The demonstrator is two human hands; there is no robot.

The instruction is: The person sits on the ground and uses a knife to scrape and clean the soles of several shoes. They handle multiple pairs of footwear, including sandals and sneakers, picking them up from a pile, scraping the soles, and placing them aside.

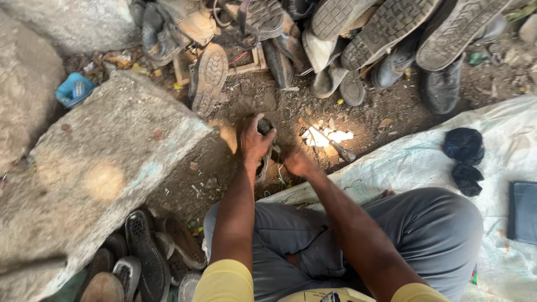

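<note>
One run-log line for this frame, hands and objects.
left hand: grips small dark object | right hand: low at dirt ground, grasp unclear | nearby: metal-tipped tool, worn shoes

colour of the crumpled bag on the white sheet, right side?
Black bag, clearest in the head view.

Bare dirt ground [224, 168] – worn shoes [358, 39] piled, stone slab [106, 168], white woven sheet [503, 151] – two black cloths [464, 156], dark wallet [524, 211]

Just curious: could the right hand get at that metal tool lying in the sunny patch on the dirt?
Probably yes. The tool lies bare on the ground just beside the right hand, with nothing between them. The left hand grips a dark shoe off to the other side, out of the way.
</note>
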